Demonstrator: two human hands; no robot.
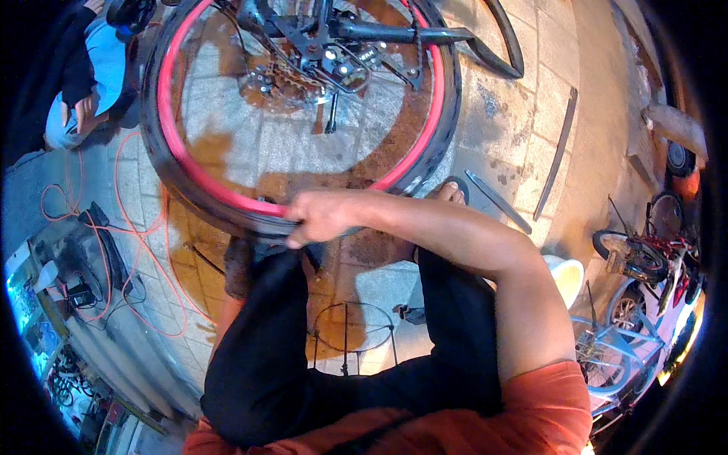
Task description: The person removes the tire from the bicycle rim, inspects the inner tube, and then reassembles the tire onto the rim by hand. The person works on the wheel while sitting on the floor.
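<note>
A bicycle wheel with a pink rim (199, 173) and a wide black bicycle tire (426, 168) is in front of me, with the bike's dark frame (379, 32), sprockets and derailleur above its middle. Across my body reaches my right arm. My right hand (322, 215) is closed round the near part of the tire, its thumb toward me and its fingertips at the rim. Past my left knee shows part of my left forearm (227, 312). Shadow and the knee obscure my left hand, which seems to be near the tire's lower left; its fingers cannot be made out.
An orange hose (140, 231) loops over the paving at left. A black tire (504, 45) and flat dark strips (557, 152) lie at right. Between my legs is a wire stand (356, 305); a white bucket (567, 279) and parked bicycles (623, 341) are farther right. Another person (102, 64) sits upper left.
</note>
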